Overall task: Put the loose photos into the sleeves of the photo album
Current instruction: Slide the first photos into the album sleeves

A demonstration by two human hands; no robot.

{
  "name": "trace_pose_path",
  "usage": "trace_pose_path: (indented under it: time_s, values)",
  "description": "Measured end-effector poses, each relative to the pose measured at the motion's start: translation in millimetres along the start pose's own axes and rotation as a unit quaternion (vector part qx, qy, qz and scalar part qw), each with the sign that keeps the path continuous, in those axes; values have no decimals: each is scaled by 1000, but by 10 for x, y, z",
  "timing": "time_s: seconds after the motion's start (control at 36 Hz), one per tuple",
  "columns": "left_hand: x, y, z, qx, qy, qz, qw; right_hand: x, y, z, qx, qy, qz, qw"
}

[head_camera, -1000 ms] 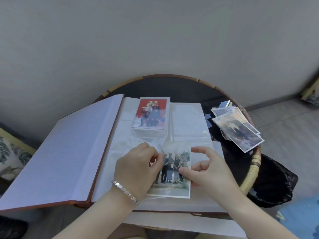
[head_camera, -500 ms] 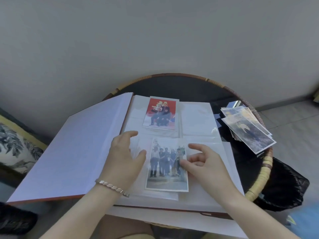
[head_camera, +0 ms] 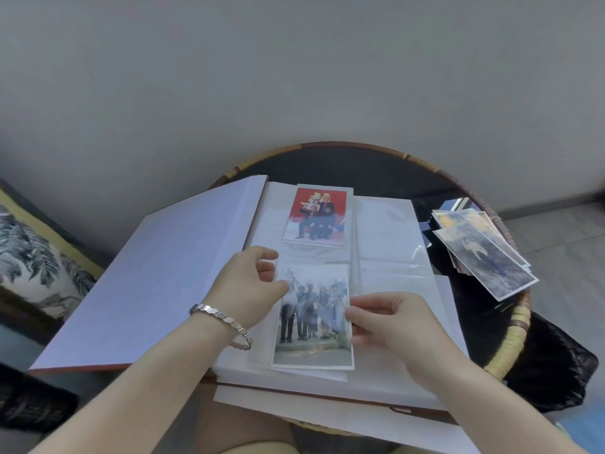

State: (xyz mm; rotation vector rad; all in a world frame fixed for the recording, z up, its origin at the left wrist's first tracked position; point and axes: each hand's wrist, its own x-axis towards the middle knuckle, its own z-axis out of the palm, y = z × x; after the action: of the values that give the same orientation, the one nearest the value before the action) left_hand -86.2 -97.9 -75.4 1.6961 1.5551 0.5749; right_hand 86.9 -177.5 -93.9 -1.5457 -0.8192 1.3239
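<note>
1 red photo sleeved in album; right hand pinches group photo.

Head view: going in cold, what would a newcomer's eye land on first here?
Most striking is the group photo low on the open photo album, pinched at its right edge by the right hand, with the left hand at its left edge. Above it a red-backed portrait photo sits in a sleeve, and a fanned pile of loose photos lies at the right rim of the round table.
</note>
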Motion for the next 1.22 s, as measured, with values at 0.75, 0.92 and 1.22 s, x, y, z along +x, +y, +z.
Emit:
trace_pose_path:
  time_s: [0.75,0.92,1.22]
  values:
    - [-8,116,-151,-130,-58,-108,984,-52,-111,-56,82,19,25,996]
    - [-15,-18,-112,-123,16,-76,989,-61,-123,137,37,-29,32,998]
    - [-28,-124,-43,-127,17,-50,990,91,-264,110,31,-45,105,993]
